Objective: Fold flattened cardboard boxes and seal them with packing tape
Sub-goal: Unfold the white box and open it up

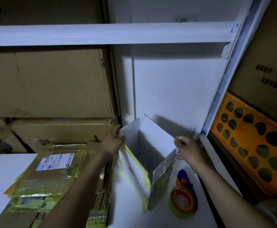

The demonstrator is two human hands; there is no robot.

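White box point(148, 152), opened up with its mouth toward the camera, stands on the white worktop point(160, 216) in the middle of the view, close to the far wall. Yellow tape runs along its near outer faces. The left hand point(112, 142) pinches the box's far-left flap, fingers closed on the flap's edge. The right hand point(188, 150) grips the right flap, fingers curled around its edge. Just right of the box, nearer the camera, a tape dispenser point(183, 196) with a yellow roll, orange core and blue handle lies on the worktop. At near left sits a stack of flattened cardboard point(52, 176) wrapped in yellow tape, a shipping label on top.
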